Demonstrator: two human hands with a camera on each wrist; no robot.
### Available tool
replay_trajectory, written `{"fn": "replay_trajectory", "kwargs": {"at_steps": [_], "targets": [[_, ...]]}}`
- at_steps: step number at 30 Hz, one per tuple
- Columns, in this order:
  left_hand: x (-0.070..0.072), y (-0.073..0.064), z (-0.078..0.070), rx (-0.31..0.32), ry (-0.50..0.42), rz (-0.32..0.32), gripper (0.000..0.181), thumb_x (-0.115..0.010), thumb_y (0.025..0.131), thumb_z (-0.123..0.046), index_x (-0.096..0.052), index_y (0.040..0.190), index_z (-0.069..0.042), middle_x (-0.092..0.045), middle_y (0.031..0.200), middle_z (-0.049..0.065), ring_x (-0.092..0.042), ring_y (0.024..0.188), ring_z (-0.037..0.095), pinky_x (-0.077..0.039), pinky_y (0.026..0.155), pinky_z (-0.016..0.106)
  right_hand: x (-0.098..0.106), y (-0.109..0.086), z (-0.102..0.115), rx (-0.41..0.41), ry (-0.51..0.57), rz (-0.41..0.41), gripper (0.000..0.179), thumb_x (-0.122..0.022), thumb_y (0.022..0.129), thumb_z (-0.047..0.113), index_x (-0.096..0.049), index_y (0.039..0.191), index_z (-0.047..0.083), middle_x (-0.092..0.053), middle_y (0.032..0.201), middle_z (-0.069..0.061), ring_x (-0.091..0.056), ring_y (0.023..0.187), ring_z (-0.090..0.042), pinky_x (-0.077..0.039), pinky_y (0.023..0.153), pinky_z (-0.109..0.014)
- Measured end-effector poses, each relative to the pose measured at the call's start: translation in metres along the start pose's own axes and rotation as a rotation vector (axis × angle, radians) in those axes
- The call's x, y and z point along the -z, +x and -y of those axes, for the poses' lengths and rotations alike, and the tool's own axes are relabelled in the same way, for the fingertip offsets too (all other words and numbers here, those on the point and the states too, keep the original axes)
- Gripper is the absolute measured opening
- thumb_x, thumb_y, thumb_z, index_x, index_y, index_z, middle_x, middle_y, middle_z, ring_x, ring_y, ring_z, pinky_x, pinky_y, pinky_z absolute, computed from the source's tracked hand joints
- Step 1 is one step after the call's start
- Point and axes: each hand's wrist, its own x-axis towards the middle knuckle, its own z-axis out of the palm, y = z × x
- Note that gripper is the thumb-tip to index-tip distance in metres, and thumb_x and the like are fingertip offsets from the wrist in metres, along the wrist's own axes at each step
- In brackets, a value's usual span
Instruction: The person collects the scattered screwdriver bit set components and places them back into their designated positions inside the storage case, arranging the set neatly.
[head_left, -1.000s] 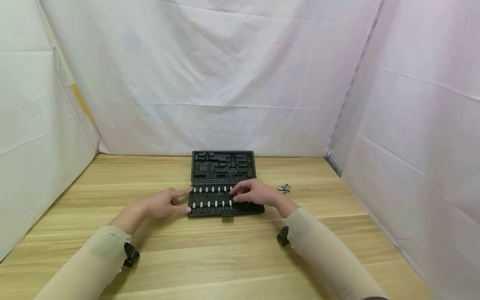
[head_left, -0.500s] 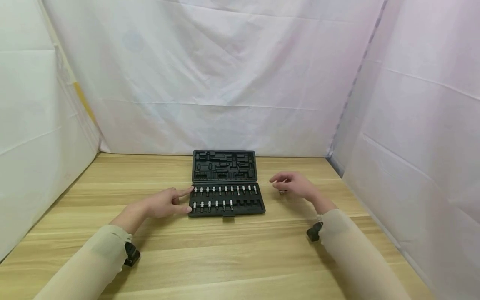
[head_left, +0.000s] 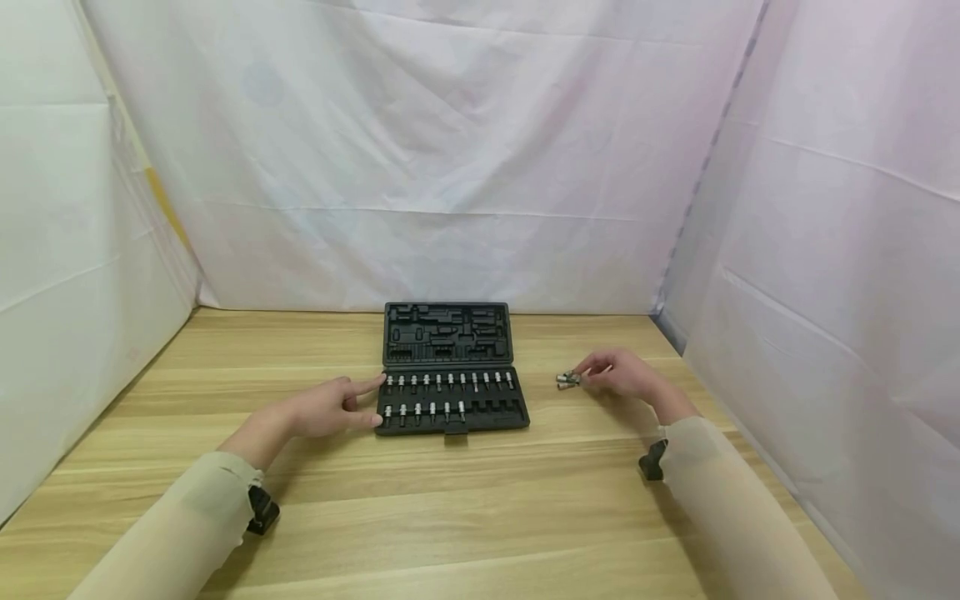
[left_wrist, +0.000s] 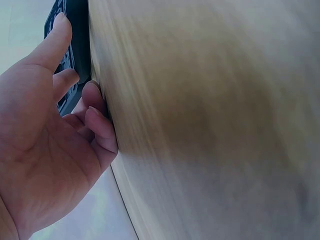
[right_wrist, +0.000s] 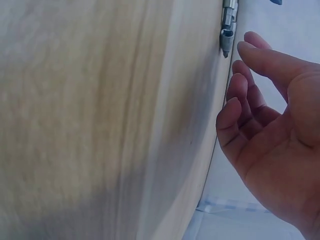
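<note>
A black bit socket case lies with its lid raised at the back of the table. Silver bit sockets fill its far row; in the near row they occupy the left part, and the slots at the right are bare. My left hand rests index finger and thumb on the case's left edge, the other fingers bent under. Right of the case lies a small pile of loose bit sockets. My right hand reaches to the pile, fingertips right at it; the right wrist view shows nothing gripped between thumb and fingers.
The case's lid has moulded hollows and stands near the white cloth behind the table. More white cloth hangs at both sides. The wooden table stretches toward me.
My right hand has left the case, moved right to the loose bit sockets, and drawn a little further right of them. The far row now shows in full. My left hand stays in place.
</note>
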Motion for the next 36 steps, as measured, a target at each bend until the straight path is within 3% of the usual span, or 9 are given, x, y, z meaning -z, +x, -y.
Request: {"fn": "replay_trajectory", "kwargs": {"at_steps": [12,21,29,36], "targets": [[-0.002,0.001,0.0,0.008,-0.018,-0.001,0.087,-0.074,0.104,-0.047,-0.031,0.174,-0.019,-0.051,0.101,0.01,-0.046,0.085,0.022,-0.046,0.076,0.038,-0.001,-0.002,-0.005,-0.053,-0.031,0.02,0.021,-0.076,0.102,0.011,-0.08,0.123,0.01,-0.077,0.116,-0.015,-0.068,0.102,-0.024,-0.054,0.086,-0.035],[-0.002,0.002,0.002,0.006,0.01,-0.004,0.087,-0.073,0.104,-0.051,-0.031,0.174,-0.02,-0.056,0.108,0.011,-0.052,0.089,0.021,-0.048,0.083,0.038,0.002,-0.007,-0.012,-0.056,-0.141,-0.005,0.012,-0.079,0.101,0.015,-0.083,0.113,0.013,-0.078,0.111,-0.01,-0.066,0.1,-0.023,-0.052,0.091,-0.039],[-0.002,0.001,0.002,0.01,-0.009,-0.007,0.087,-0.074,0.104,-0.049,-0.031,0.174,-0.02,-0.053,0.104,0.01,-0.049,0.087,0.021,-0.047,0.079,0.038,0.002,-0.008,-0.005,-0.017,-0.074,-0.031,0.015,-0.076,0.104,0.018,-0.082,0.116,0.014,-0.077,0.107,-0.006,-0.064,0.097,-0.021,-0.051,0.087,-0.036],[-0.001,0.001,0.001,0.009,-0.014,-0.003,0.088,-0.073,0.104,-0.05,-0.031,0.174,-0.02,-0.053,0.104,0.011,-0.048,0.087,0.022,-0.047,0.079,0.038,-0.002,-0.005,0.018,0.029,-0.033,-0.028,0.018,-0.074,0.106,0.023,-0.081,0.12,0.015,-0.077,0.115,-0.008,-0.065,0.102,-0.021,-0.051,0.089,-0.037]]}}
